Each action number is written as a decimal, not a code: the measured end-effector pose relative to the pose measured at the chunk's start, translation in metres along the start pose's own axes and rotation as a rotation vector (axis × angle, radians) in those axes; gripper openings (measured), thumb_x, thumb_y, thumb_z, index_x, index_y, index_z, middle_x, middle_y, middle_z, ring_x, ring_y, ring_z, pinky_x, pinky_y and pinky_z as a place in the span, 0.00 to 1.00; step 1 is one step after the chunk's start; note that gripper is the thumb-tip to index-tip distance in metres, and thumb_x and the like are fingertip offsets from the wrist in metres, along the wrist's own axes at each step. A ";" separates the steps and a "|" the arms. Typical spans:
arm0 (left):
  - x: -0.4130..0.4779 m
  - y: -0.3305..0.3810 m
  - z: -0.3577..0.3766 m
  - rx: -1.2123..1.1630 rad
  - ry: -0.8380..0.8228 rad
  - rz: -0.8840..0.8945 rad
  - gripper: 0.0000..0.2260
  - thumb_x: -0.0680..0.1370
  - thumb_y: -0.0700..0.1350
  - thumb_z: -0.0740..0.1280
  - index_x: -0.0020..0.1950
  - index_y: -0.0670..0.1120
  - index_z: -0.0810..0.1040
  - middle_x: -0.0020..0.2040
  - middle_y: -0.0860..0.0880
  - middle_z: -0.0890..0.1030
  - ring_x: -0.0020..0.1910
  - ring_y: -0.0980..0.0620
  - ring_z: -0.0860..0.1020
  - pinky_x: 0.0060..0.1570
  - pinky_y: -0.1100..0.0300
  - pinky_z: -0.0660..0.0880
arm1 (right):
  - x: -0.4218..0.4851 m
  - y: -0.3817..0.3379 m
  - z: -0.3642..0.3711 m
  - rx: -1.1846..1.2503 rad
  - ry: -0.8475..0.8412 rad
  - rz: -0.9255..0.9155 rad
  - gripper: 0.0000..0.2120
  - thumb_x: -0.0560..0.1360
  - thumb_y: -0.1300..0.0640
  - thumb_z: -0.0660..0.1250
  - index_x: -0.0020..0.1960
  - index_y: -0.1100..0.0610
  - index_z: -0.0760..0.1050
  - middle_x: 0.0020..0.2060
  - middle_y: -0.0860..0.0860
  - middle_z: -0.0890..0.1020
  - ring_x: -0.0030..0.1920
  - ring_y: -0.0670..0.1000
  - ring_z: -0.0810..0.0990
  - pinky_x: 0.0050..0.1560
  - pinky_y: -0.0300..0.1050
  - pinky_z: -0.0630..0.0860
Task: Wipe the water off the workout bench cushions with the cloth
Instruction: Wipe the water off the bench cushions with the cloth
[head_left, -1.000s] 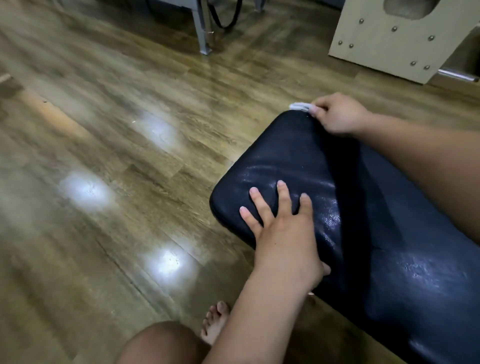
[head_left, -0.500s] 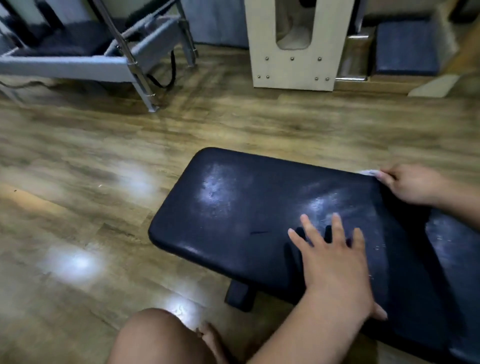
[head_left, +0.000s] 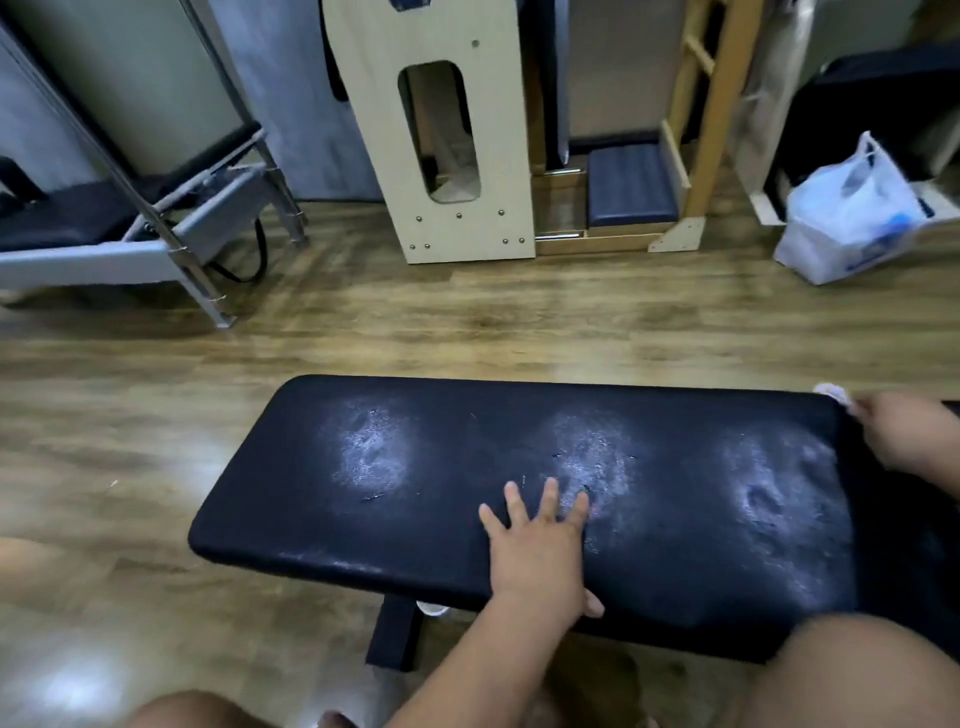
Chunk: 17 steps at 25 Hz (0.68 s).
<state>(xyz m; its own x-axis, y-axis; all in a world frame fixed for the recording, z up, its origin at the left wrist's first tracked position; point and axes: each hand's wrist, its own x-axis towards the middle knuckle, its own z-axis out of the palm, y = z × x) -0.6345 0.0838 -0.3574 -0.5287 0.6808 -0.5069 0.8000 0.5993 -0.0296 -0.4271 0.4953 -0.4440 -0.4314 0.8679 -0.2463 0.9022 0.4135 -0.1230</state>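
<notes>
A long black bench cushion (head_left: 447, 467) lies across the middle of the view, with three pale wet patches shining on its top. My left hand (head_left: 540, 551) rests flat on the cushion near its front edge, fingers straight and spread. At the cushion's far right corner my right hand (head_left: 906, 434) grips a small white cloth (head_left: 831, 392); only a tip of the cloth shows past the fingers. The hand is blurred and partly cut off by the frame's right edge.
Wooden floor (head_left: 156, 415) surrounds the bench. A grey metal exercise frame (head_left: 156, 244) stands back left, a pale wooden unit (head_left: 447, 130) and a wooden ladder (head_left: 701, 130) at the back, a white plastic bag (head_left: 852, 213) back right. My knees show at the bottom edge.
The view has swung up and left, bringing the whole cushion and the back wall into sight. My right hand with the cloth has slid right along the far edge. The left hand stays flat.
</notes>
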 end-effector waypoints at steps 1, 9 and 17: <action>-0.005 0.000 0.001 -0.028 0.006 -0.033 0.49 0.70 0.61 0.72 0.78 0.56 0.40 0.80 0.50 0.39 0.76 0.34 0.39 0.70 0.31 0.43 | -0.028 -0.008 -0.013 -0.001 0.044 -0.013 0.32 0.70 0.35 0.44 0.60 0.49 0.75 0.43 0.64 0.81 0.43 0.62 0.81 0.44 0.52 0.77; -0.093 0.068 -0.044 -1.059 0.101 0.106 0.25 0.73 0.66 0.65 0.61 0.50 0.77 0.58 0.51 0.81 0.58 0.50 0.79 0.56 0.54 0.75 | -0.266 -0.051 -0.131 1.795 -0.259 0.028 0.16 0.81 0.56 0.57 0.55 0.67 0.76 0.45 0.62 0.84 0.39 0.56 0.84 0.40 0.46 0.83; -0.202 0.151 -0.116 -1.703 -0.439 0.440 0.17 0.75 0.50 0.69 0.59 0.40 0.81 0.48 0.42 0.83 0.33 0.50 0.80 0.36 0.58 0.78 | -0.461 -0.053 -0.189 1.737 -0.288 -0.197 0.18 0.74 0.73 0.63 0.62 0.64 0.75 0.48 0.63 0.82 0.41 0.57 0.83 0.39 0.45 0.82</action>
<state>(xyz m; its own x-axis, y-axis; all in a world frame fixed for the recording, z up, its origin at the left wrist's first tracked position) -0.4405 0.0858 -0.1593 -0.0512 0.9120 -0.4069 -0.4374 0.3458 0.8301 -0.2754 0.1252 -0.1427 -0.6824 0.6953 -0.2254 -0.1208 -0.4114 -0.9034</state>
